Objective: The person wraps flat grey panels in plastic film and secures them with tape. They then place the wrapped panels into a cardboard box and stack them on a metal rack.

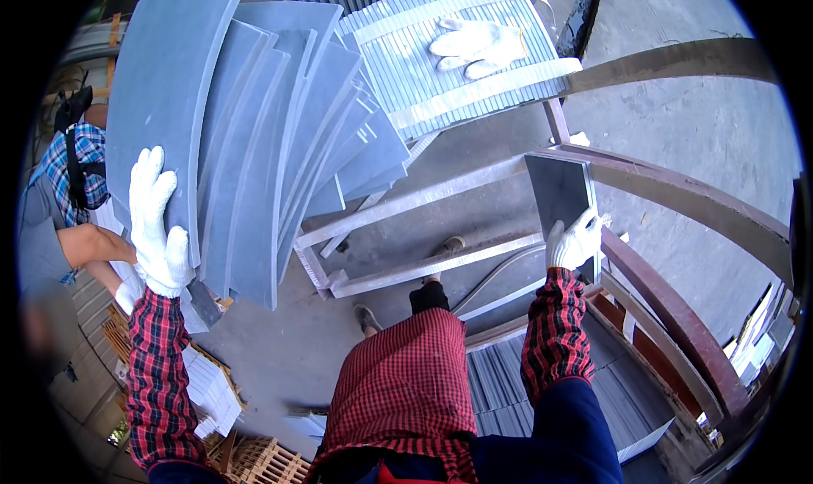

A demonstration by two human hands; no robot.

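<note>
Right hand (573,244) grips one dark slab (556,185), left hand (156,232) lies outstretched on one large grey slab (169,73).

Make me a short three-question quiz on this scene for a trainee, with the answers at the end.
1. Multiple choice: which hand grips the dark panel? A: left; B: right; C: both.
2. True or false: the loose white glove lies on the floor.
3. Short answer: in this view, what shows directly behind the extended fingers of the left hand?

Key
1. B, the right hand, at the panel's near edge.
2. False. It lies on the strapped bundle.
3. A large grey slab.
</note>
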